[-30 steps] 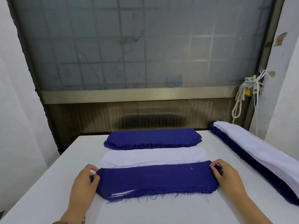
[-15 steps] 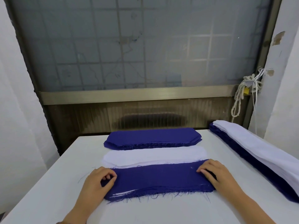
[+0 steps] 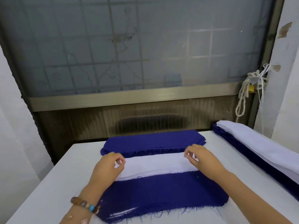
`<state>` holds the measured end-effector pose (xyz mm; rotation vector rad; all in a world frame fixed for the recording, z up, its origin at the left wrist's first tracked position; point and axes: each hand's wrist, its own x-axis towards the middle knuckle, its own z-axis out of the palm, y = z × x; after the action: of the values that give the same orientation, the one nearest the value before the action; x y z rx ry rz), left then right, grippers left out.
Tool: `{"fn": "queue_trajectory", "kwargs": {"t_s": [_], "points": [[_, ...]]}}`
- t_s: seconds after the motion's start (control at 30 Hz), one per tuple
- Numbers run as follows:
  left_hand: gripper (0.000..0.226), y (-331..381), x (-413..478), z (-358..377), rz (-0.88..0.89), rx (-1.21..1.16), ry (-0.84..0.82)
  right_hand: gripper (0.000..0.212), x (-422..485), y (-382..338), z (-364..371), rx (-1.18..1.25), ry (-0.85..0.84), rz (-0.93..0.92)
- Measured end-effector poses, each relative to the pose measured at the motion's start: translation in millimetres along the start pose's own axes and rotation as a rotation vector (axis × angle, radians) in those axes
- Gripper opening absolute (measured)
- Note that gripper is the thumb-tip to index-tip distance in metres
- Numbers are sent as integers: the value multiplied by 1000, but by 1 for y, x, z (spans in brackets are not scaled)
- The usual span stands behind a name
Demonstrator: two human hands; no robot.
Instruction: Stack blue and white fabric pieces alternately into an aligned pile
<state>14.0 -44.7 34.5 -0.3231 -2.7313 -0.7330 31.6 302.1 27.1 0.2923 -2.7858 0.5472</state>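
White cloth (image 3: 155,164) is pinched at each end, left hand (image 3: 111,166) and right hand (image 3: 201,158), guessing so it drops square onto the blue-topped pile (image 3: 161,191).

The left hand (image 3: 108,167) and right hand (image 3: 203,159) cover both ends of the white pile (image 3: 155,164); I can't tell whether either pinches a sheet. The side stack (image 3: 262,152) runs off the frame's right edge.

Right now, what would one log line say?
step: grasp white piece | left hand: pinches left end | right hand: pinches right end | near pile: blue on top
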Motion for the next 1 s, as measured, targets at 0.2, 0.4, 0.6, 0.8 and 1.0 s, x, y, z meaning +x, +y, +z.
{"fn": "queue_trajectory", "kwargs": {"t_s": [0.2,0.4,0.6,0.8,1.0], "points": [[28,36,82,46,77,73,73,23,89,-29,28,116,34,5],[15,50,135,91,20,71,41,17,151,-34,65,115,-38,17],[17,36,147,114,-14,66,147,13,171,-27,82,106,4,99],[17,29,145,121,27,157,227,23,167,-25,97,4,137,72],[18,27,146,120,3,252,215,17,170,-25,99,3,132,75]]}}
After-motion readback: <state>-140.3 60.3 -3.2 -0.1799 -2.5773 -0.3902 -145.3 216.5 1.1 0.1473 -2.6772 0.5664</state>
